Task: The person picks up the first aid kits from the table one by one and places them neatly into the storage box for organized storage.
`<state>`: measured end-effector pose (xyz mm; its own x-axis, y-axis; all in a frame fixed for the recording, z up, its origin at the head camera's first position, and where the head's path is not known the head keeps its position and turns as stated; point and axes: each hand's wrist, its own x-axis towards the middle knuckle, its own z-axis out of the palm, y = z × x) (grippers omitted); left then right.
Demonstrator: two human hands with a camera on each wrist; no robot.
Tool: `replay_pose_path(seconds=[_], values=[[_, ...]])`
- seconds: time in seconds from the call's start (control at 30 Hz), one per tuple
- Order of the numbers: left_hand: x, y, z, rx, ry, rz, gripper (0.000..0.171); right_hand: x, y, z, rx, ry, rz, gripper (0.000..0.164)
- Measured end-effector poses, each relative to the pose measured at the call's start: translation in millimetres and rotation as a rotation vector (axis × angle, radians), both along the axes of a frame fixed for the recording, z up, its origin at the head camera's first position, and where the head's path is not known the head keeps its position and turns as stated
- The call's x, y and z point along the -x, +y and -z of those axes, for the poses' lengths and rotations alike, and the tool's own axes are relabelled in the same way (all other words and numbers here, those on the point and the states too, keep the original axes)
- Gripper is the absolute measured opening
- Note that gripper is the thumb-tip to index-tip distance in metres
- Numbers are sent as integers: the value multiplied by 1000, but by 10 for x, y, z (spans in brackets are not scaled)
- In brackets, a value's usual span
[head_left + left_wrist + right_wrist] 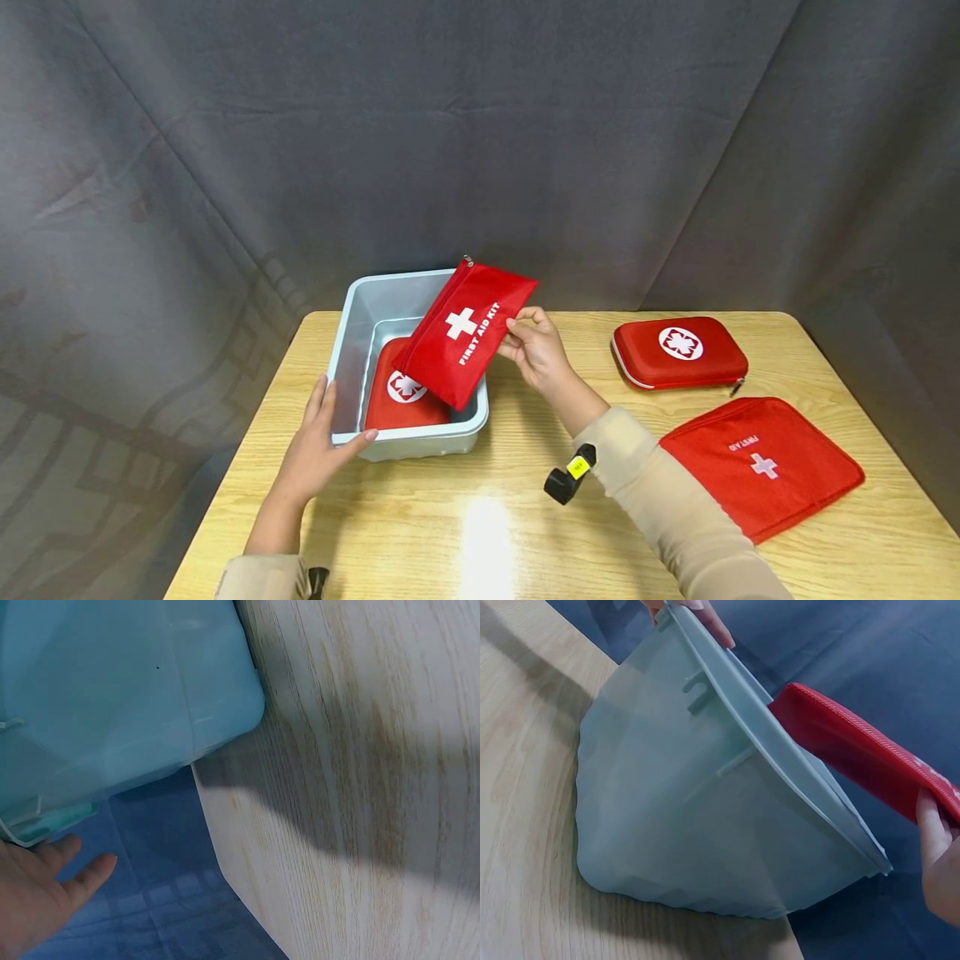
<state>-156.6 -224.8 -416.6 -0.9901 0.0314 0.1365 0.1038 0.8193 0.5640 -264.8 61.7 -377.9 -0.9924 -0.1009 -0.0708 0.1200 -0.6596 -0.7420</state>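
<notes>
My right hand (534,346) pinches the lower right edge of a red zippered first aid pouch (480,325), marked with a white cross. The pouch is tilted above the right side of a grey plastic bin (408,283), its left end over the opening. Inside the bin lies a red first aid case (390,400) with a white round emblem, partly covered by the pouch. At the bin's near left corner, my left hand (318,446) touches the rim with fingers spread and fairly straight. In the right wrist view the pouch (855,750) slants over the bin wall (667,787).
To the right on the wooden table (420,525) lies another red hard case (678,354) with a zip. Nearer, a flat red first aid pouch (765,467) is partly behind my right sleeve. A grey curtain (480,150) hangs behind the table.
</notes>
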Motion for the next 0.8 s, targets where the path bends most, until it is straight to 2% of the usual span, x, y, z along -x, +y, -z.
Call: replay_pose_path(seconds=[0.53, 0.8], values=[[2, 5, 2, -8, -3, 1, 91, 3, -207, 56, -148, -4, -36, 20], [6, 6, -3, -11, -11, 4, 91, 47, -354, 40, -274, 13, -41, 18]])
